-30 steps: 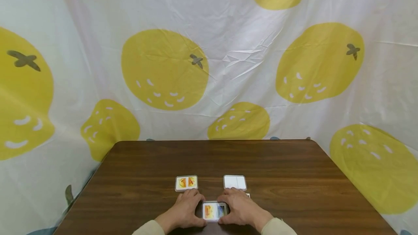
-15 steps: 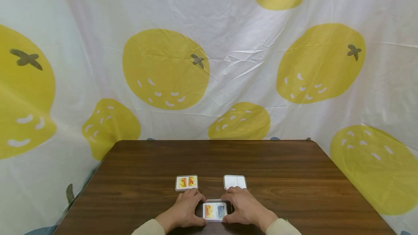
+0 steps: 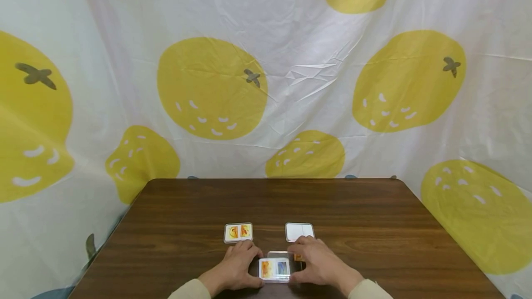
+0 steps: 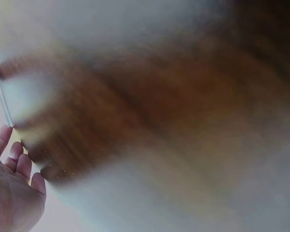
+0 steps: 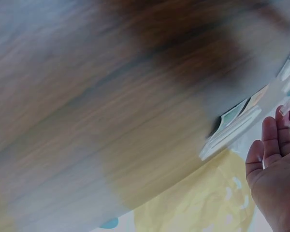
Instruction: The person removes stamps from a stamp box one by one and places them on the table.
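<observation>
Near the table's front, my left hand (image 3: 238, 264) pinches the left end of a flat clear case (image 3: 274, 269) with two small pictures inside, one orange and one blue. In the left wrist view, a thin clear edge (image 4: 5, 104) spans the thumb and a finger of that hand. My right hand (image 3: 317, 262) holds a clear plastic cover (image 3: 280, 254) by its right end; the cover overlaps the case, shifted right and away from me. In the right wrist view, a clear corner (image 5: 287, 105) shows at that hand's fingertips.
Two more flat cases lie farther back: one with orange pictures (image 3: 238, 232) on the left, one with white panels (image 3: 299, 231) on the right. An orange-pictured piece (image 3: 298, 257) is partly hidden under my right hand. Behind the brown table (image 3: 374, 216) hangs a fruit-print cloth (image 3: 299, 105).
My right hand has moved right, drawing the clear cover sideways off the picture case. The orange-pictured piece beneath it has come partly into sight. My left hand stays in place.
</observation>
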Motion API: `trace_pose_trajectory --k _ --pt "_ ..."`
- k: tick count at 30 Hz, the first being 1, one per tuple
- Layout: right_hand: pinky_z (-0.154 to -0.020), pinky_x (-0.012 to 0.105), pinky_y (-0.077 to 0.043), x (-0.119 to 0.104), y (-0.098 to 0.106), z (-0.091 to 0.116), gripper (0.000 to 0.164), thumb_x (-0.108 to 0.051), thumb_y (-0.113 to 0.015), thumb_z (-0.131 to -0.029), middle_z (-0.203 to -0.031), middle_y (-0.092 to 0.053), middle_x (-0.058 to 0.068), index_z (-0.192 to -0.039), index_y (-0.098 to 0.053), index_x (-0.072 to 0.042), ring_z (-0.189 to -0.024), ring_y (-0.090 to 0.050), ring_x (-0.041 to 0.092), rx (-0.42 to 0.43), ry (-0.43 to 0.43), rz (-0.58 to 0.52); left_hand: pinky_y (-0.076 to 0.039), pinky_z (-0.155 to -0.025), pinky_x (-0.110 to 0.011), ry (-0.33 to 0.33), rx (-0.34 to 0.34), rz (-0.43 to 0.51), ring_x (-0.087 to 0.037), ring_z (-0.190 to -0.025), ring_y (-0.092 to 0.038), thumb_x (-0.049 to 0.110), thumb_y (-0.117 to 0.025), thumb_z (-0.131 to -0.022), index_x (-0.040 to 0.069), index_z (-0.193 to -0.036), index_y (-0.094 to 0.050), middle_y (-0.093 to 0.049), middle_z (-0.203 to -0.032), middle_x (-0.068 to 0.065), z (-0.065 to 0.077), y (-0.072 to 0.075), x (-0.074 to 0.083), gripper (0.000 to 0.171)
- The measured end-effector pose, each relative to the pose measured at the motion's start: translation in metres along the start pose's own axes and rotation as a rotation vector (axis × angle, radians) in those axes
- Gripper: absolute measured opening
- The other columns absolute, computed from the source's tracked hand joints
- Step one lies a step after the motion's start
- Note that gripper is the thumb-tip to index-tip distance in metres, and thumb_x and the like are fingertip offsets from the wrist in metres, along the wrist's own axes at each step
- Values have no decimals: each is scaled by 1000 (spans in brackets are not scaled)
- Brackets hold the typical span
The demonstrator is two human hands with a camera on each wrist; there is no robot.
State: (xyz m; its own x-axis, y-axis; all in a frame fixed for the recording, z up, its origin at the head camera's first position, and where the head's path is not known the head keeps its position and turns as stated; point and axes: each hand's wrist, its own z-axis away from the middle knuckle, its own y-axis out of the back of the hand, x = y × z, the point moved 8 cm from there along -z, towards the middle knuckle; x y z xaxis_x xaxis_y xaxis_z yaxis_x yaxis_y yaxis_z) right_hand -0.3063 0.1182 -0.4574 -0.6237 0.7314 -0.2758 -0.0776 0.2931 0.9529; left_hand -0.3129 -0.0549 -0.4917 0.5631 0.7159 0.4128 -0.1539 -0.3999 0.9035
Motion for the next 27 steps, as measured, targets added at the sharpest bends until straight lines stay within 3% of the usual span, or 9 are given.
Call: trace_pose_trajectory --k 17,27 --pt "-92 55 -43 23 11 25 61 -50 -79 -76 -117 -60 4 -122 -68 -11 -109 -55 26 -4 -40 -7 -37 -89 -42 9 -32 20 -15 -107 -43 48 -81 -73 23 -109 -60 -47 -111 9 0 -1 -2 49" --pt "-87 50 -47 38 19 46 62 -55 -76 -80 -113 -58 -6 -124 -68 -12 -103 -55 16 -39 -40 -43 -37 -88 -41 14 -46 27 -14 -105 -42 48 -81 -73 23 -109 -59 -46 -110 9 1 1 -2 49"
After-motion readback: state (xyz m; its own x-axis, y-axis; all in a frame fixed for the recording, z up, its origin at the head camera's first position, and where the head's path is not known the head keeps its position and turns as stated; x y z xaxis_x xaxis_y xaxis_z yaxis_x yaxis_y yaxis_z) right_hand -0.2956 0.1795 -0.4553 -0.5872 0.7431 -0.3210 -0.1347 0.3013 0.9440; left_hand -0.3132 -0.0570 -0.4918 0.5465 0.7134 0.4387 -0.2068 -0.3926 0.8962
